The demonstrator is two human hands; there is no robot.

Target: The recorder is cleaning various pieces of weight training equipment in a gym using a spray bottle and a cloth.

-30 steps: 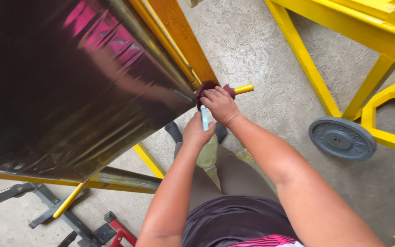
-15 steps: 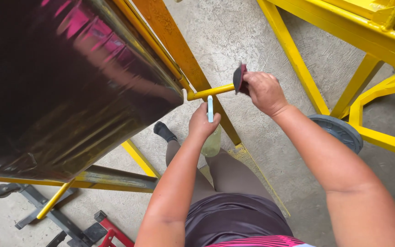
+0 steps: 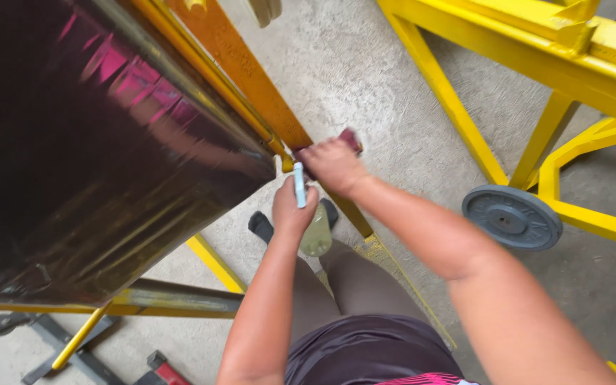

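Dark red pad (image 3: pixel 349 137) sits gripped in the right hand (image 3: pixel 331 164) at the end of the shiny dark roll (image 3: pixel 108 142), while the left hand (image 3: pixel 290 208), just below the roll's end, is closed around a pale bottle (image 3: pixel 316 235).

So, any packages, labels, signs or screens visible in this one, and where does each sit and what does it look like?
No labels, signs or screens show.
Nearest to a package: a pale greenish translucent plastic bottle, held low in the left hand under a light blue cap or nozzle; rounded body, no label visible.
Large roll of dark glossy film, left half of view: no wrapper or sticker seen.
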